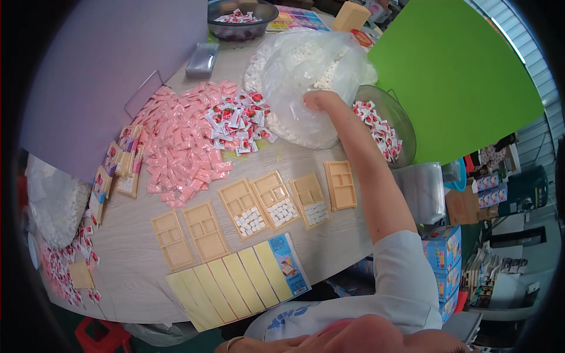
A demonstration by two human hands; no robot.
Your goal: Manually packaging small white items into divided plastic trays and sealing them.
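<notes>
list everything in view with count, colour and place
Trays: six, beige, front; three hold white pieces
Packets: many, pink, left of centre
Sachets: many, white-red, beside packets, in bowls, lower left
Bags: two, clear, back middle and far left
Bowls: two, grey, back and right
Card: one, yellow and blue, front edge
Panels: two, purple left, green right
Plastic stacks: two, clear, back, right
Boxes: several, blue, lower right
Stool: one, red, lower left
Table: one, pale, middle
Right hand: one, at the back bag
</notes>
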